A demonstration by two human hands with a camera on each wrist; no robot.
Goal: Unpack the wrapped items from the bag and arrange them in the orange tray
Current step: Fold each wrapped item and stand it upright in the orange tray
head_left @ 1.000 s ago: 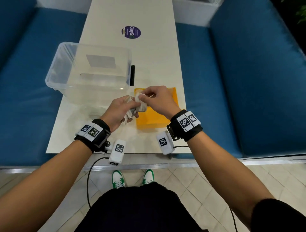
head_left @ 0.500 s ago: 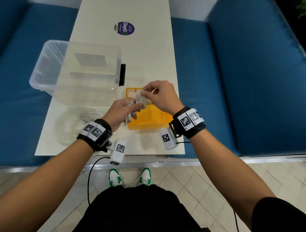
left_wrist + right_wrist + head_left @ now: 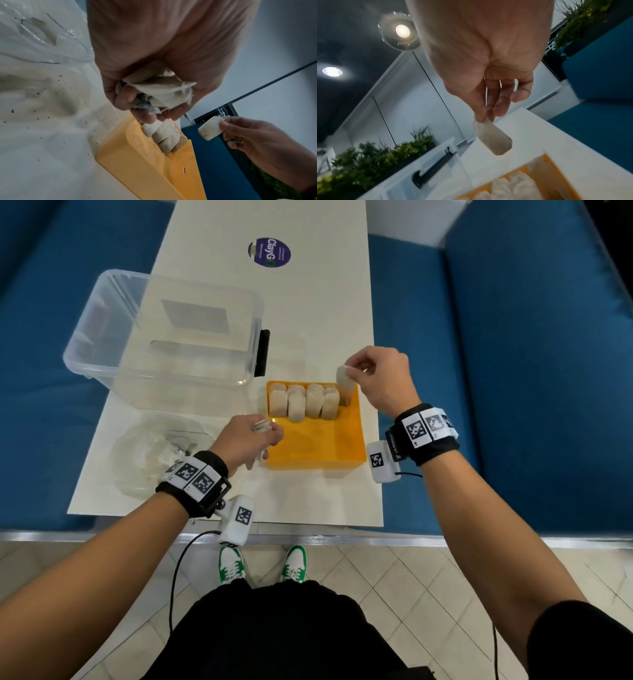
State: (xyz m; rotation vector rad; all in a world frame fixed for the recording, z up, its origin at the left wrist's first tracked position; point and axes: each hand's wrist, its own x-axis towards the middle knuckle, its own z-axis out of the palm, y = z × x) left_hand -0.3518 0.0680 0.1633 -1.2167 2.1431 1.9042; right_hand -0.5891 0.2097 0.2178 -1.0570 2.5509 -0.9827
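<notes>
A wrapped item (image 3: 344, 381) is held by its top end just above the far right corner of the orange tray (image 3: 356, 440), hanging down so it can probably be slotted in upright next to the row of wrapped items (image 3: 303, 402) already stood along the far wall. That row is packed side by side, touching, which looks like the reason the new one is brought in vertical and not laid flat. The near part of the tray is left bare, so there's room for more rows.

It's pinched between thumb and forefinger of the right hand (image 3: 380, 378), with the other fingers (image 3: 503, 106) loosely curled below and not touching it. The wrist is cocked so the hand points down toward the tray, forearm coming in from the right.

More wrapped items (image 3: 163, 92) are bunched in the left hand (image 3: 246, 440), fingers curled tight round them, likely kept there as a supply so the bag (image 3: 150, 453) doesn't have to be reached into every time. That hand is parked at the tray's near left corner, just above the desk (image 3: 308, 313). The crumpled clear bag lies on the desk to the left, beside a clear plastic tub (image 3: 113, 337).
</notes>
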